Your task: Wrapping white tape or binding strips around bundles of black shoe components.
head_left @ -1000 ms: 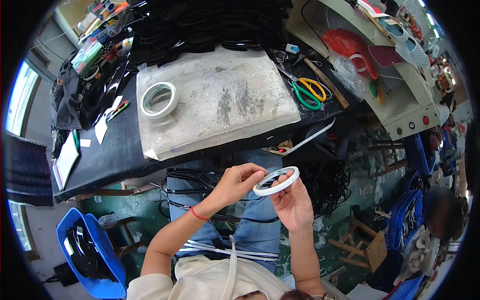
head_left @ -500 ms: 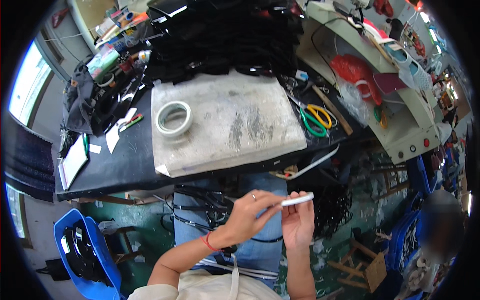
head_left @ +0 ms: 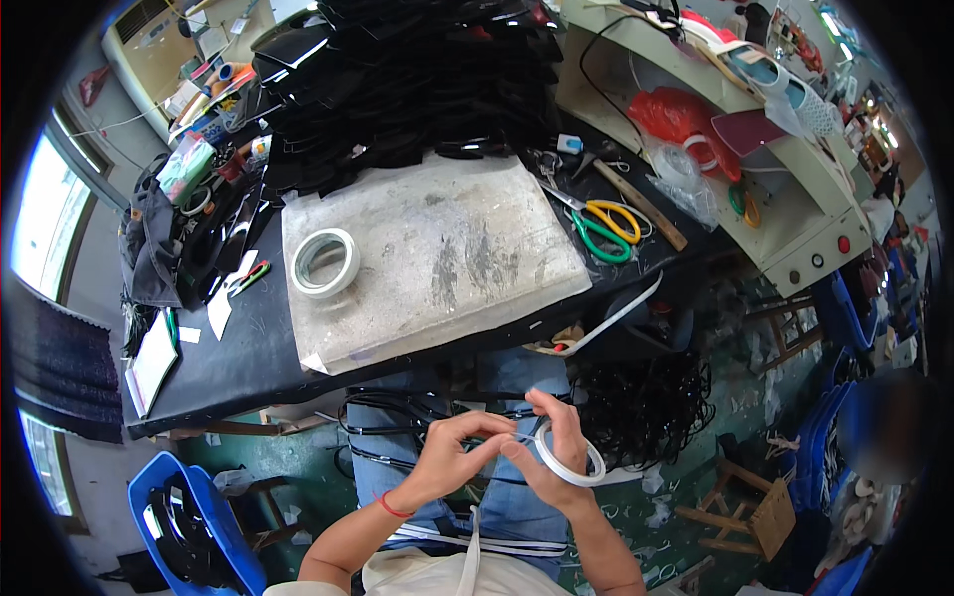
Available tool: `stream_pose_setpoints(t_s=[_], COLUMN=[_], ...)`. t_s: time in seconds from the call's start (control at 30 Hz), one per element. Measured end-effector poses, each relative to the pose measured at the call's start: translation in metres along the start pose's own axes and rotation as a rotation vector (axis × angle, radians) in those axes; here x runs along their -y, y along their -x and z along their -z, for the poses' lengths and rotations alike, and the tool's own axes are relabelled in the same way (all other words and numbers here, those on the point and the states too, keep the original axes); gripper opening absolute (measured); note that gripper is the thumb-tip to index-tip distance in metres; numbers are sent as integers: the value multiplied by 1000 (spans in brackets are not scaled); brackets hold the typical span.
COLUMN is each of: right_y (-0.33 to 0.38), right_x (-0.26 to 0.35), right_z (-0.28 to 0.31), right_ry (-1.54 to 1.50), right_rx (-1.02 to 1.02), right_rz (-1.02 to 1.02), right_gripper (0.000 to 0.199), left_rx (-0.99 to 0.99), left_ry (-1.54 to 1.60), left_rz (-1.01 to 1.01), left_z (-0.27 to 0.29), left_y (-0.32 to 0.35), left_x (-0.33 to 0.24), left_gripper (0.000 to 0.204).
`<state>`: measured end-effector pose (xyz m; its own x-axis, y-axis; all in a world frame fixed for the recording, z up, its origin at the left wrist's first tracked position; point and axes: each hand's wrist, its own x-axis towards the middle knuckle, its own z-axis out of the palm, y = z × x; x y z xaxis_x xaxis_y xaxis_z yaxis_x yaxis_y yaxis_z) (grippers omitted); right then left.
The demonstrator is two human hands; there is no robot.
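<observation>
Above my lap my right hand holds a narrow roll of white tape, its ring hanging around the fingers. My left hand pinches close beside it, thumb and fingertips together on what looks like the tape's thin free end, stretched between the hands. Black strips lie across my jeans, and white strips rest nearer my waist. On the table, a wider tape roll sits on the stained pale board. Both hands are off the table's front edge.
Stacked glossy black pieces rise behind the board. Scissors and a wooden-handled hammer lie at right, a cutter at left. Blue bins and a wooden stool stand on the floor.
The tape roll has turned from edge-on to showing its open ring, now around my right fingers. My left hand has shifted slightly left and down. The view has tilted a little.
</observation>
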<state>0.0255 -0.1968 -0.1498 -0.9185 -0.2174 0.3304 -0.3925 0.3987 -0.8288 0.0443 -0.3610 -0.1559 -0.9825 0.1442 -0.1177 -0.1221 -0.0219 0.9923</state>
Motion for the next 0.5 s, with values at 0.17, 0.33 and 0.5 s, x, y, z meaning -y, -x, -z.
stream_pose_setpoints(t_s=[0.17, 0.33, 0.5], right_y=[31, 76, 93], right_x=[-19, -76, -68], right_z=[12, 53, 37], right_ry=[-93, -59, -129], right_rx=[60, 9, 81], right_rz=[-309, -565, -660], right_gripper=[9, 11, 15], left_rx=[-62, 37, 276], left_ry=[-460, -689, -805], left_rz=[-191, 147, 156], left_z=[12, 86, 83], left_y=[9, 29, 40], left_x=[8, 33, 57], left_gripper=[18, 17, 24])
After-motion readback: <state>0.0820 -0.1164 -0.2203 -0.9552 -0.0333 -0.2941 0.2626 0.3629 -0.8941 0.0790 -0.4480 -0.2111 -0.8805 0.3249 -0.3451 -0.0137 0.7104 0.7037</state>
